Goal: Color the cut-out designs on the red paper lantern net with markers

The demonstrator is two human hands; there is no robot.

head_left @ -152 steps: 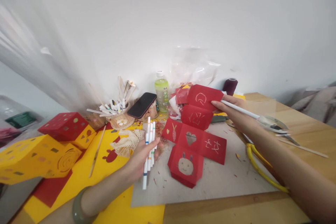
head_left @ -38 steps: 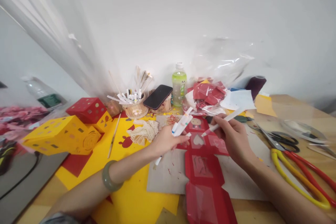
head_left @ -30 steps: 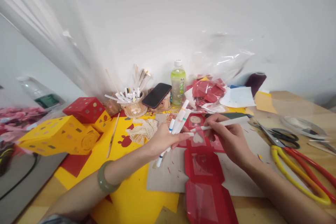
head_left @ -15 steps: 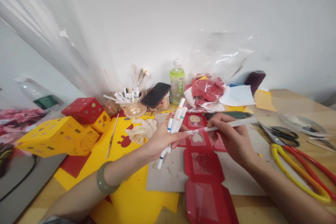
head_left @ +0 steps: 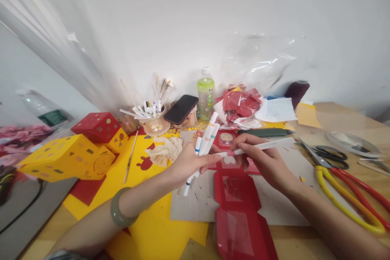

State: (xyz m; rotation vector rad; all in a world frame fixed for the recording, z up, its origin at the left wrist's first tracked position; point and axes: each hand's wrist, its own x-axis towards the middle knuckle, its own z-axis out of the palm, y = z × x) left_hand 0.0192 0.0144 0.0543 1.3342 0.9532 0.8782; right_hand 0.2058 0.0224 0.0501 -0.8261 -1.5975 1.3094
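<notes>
Where a grey board (head_left: 193, 207) partly covers the wooden table (head_left: 332, 118), an unfolded red card (head_left: 243, 233) lies with its row of panels running toward the person. Above it, the left hand (head_left: 187, 164) is wrapped round a bundle of markers (head_left: 207, 136), whose long axis slants, upper ends pointing away and slightly right. The right hand (head_left: 263, 160) grasps a single marker (head_left: 278, 143) between thumb and fingers, so that hand is nearer its barrel. This marker lies crosswise between the hands, its pink band (head_left: 230, 153) toward the end pointing left, at the left thumb; whether that thumb pinches or merely touches the tip, I cannot tell.
</notes>
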